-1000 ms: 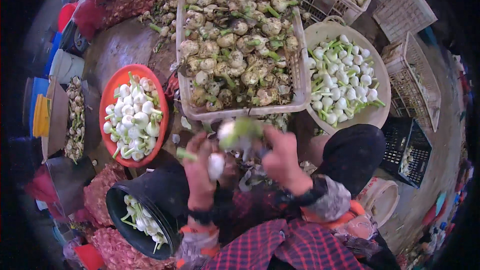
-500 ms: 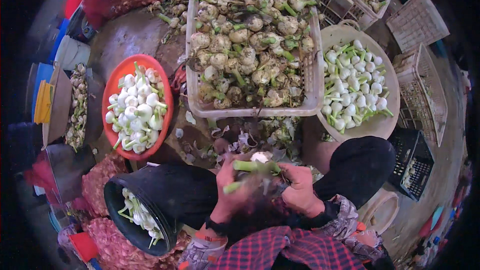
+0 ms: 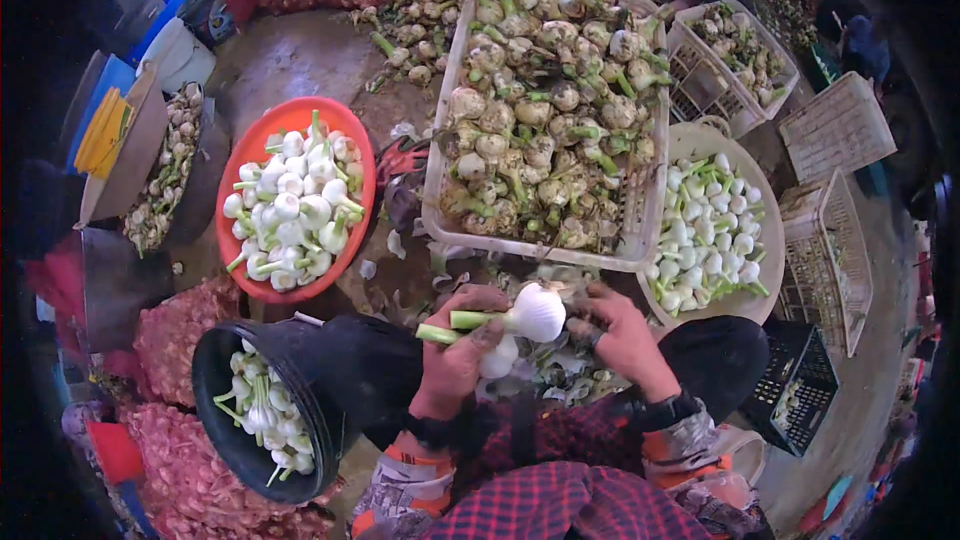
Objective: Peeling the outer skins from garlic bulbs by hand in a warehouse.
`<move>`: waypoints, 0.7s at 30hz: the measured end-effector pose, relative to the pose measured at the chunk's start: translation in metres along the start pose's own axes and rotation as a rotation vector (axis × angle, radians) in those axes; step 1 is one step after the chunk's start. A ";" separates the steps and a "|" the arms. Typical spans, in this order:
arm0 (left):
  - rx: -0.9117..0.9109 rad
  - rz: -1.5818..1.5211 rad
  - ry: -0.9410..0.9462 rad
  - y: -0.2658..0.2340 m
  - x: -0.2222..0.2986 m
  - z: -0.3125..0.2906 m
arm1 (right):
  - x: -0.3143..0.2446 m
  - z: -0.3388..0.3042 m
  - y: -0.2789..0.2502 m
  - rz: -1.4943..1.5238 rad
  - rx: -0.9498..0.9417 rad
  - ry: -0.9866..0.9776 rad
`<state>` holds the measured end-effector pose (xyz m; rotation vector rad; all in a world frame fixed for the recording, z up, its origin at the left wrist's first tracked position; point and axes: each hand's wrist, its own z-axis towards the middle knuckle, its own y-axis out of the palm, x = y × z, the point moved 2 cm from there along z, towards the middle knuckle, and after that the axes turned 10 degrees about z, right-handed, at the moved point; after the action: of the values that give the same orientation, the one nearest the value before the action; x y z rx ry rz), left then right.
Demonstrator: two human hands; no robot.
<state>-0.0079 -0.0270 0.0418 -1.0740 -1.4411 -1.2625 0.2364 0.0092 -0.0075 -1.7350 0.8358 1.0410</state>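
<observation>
Far left, the bucket (image 3: 222,445) tips on its side, bulbs heaped close to the lip; a nudge from the leg beside it could roll a few out, I'd judge. Next along, the red basin (image 3: 280,120) is piled high, some stems reaching the rim, so a knock there could spill the top ones.

Into the middle: the left hand (image 3: 455,365) has two bulbs at once, fingers curled round the green stems. The lower bulb (image 3: 498,358) hangs just under the upper bulb (image 3: 540,313), both in front of the crate (image 3: 540,252). Here's the risk: one grip shared by two stems, and if it loosens on the upper, the lower could slip into the peelings (image 3: 575,372) below and pick up dirt.

Now the right hand (image 3: 620,335), fingers bent, tips right at the upper bulb's side; whether they pinch loose skin or only touch, I can't tell. Too hard a push from there could twist the bulb out of the left hand or bruise it.

Off right, the beige basin (image 3: 773,250) sits near the right knee, and a swing of that leg could jolt it.
</observation>
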 end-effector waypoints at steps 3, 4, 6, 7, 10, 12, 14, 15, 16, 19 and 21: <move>0.003 0.280 0.085 -0.004 0.004 -0.008 | -0.059 -0.003 0.002 0.089 -0.045 -0.078; -0.010 0.398 0.134 -0.005 0.006 -0.009 | -0.087 0.000 0.002 0.069 -0.068 -0.117; -0.054 0.615 0.254 0.004 0.014 -0.007 | -0.107 -0.001 0.003 -0.118 -0.063 -0.252; -0.052 0.690 0.324 0.008 0.016 -0.007 | -0.107 -0.003 0.005 -0.280 -0.045 -0.342; -0.055 0.781 0.447 0.012 0.019 -0.007 | -0.106 -0.004 0.011 -0.428 -0.026 -0.417; -0.052 0.741 0.432 0.012 0.020 -0.007 | -0.102 -0.006 0.012 -0.443 -0.074 -0.351; -0.055 0.731 0.427 0.011 0.020 -0.008 | -0.097 -0.006 0.016 -0.446 -0.052 -0.399; -0.060 0.735 0.432 0.010 0.020 -0.008 | -0.094 -0.005 0.019 -0.450 -0.037 -0.406; -0.065 0.739 0.436 0.009 0.020 -0.008 | -0.091 -0.005 0.020 -0.455 -0.024 -0.414; -0.089 0.691 0.417 0.004 0.017 -0.008 | -0.084 -0.002 0.022 -0.424 0.028 -0.380; -0.132 0.601 0.337 0.003 0.021 -0.006 | -0.084 0.005 0.015 -0.367 0.085 -0.317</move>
<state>-0.0089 -0.0322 0.0636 -1.1961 -0.7100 -1.0380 0.1873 0.0158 0.0616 -1.5251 0.3400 0.9782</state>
